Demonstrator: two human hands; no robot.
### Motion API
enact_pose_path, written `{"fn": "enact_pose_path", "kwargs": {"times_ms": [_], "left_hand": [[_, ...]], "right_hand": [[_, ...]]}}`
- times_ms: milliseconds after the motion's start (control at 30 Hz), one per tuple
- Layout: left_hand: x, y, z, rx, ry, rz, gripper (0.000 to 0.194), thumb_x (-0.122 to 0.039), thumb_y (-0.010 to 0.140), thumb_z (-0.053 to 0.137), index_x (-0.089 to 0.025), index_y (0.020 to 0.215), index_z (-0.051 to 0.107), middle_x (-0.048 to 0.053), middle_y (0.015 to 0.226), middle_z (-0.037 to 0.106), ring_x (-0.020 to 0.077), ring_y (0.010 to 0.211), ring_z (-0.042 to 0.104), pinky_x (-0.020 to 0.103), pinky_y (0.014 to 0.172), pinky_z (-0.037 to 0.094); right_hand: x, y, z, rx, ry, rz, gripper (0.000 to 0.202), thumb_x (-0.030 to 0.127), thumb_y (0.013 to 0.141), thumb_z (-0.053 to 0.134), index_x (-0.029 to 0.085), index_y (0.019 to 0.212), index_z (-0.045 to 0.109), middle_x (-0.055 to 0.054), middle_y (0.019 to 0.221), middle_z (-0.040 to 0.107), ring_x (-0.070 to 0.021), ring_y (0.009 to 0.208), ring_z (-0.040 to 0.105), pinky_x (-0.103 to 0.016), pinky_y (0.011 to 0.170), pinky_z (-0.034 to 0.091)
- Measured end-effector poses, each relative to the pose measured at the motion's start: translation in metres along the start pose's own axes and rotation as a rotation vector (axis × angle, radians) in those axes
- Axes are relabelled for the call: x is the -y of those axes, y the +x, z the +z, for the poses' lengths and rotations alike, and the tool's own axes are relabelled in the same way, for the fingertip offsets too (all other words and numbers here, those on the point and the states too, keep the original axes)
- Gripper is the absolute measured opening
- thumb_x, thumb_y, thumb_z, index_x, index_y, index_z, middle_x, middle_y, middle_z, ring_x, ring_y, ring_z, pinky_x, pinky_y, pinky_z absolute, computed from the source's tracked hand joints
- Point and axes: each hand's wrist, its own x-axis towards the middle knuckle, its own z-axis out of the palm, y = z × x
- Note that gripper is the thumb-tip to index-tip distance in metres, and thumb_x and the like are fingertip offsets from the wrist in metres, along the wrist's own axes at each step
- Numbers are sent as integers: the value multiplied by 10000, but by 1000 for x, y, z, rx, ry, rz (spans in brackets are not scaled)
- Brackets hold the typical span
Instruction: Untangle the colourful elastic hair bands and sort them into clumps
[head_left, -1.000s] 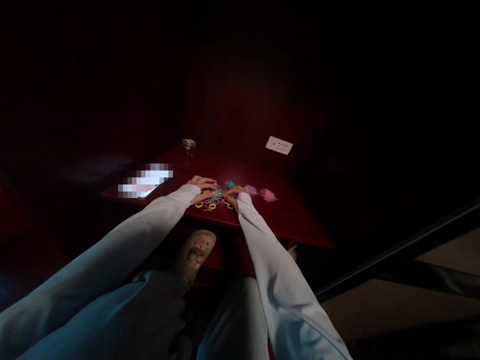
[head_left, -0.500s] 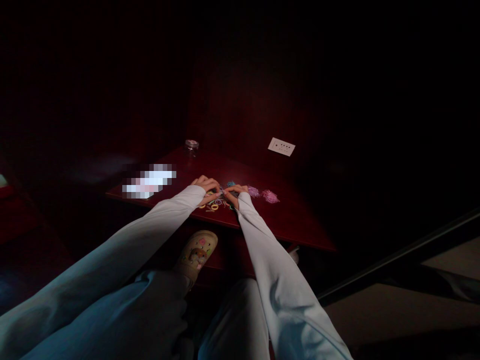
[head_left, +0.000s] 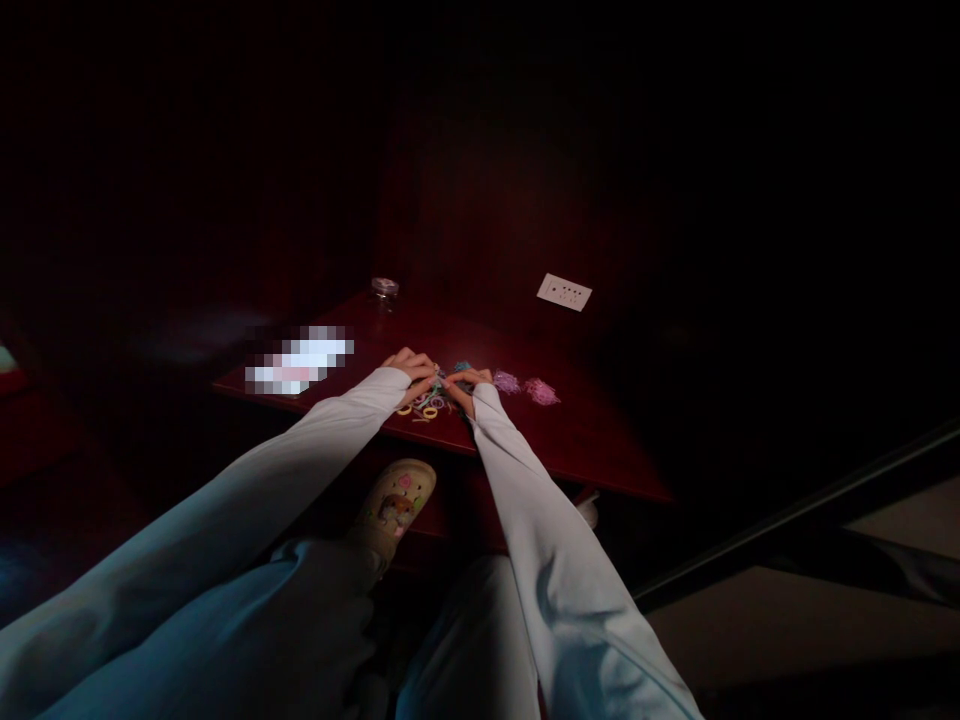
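Observation:
Both hands meet over a mixed heap of small coloured bands near the front edge of the dark red table. My left hand has its fingers curled, thumb and fingertips together at the heap. My right hand pinches close beside it, fingertips nearly touching the left ones. What lies between the fingertips is too small to make out. Just behind my right hand is a blue pile. To its right are a purple pile and a pink pile.
A clear lidded jar stands at the back left. A bright, pixelated flat object lies at the table's left end. A white socket plate is on the wall. A foot in a beige clog shows below the table edge.
Both hands have shifted very slightly, and the fingers have moved a little over the heap. More of the pale green and purple bands shows between them.

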Motion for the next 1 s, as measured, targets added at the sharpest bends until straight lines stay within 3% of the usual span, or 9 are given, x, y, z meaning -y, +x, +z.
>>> {"fn": "enact_pose_path", "kwargs": {"times_ms": [267,500,700,1000], "left_hand": [[-1,-3,-18,-18,-54,19,357,-416,1040,427,-263,1054,749,54,1116,723,255,1019,524,419,930,449],[-3,-3,-14,-52,29,-62,271,-416,933,588,-238,735,637,34,963,703,252,967,527,421,897,436],[-4,-1,-7,-27,45,-13,278,-486,979,529,-265,912,684,50,1055,708,265,995,535,412,888,442],[-7,-3,-13,68,4,72,354,-464,1042,431,-275,1075,728,61,1108,710,258,1019,530,410,922,453]], "right_hand": [[0,-1,0,-24,8,43,236,485,904,723,269,840,793,-31,943,765,-252,1088,592,-393,971,424],[1,-3,-1,-48,18,37,261,515,909,713,276,867,806,-33,944,754,-250,1107,586,-384,965,430],[5,-3,-2,-3,-18,-42,247,485,932,702,273,868,812,-41,946,776,-249,1060,587,-394,967,429],[5,-2,-2,19,-27,-60,258,496,932,698,287,840,815,-37,953,782,-247,1048,585,-396,979,426]]}}
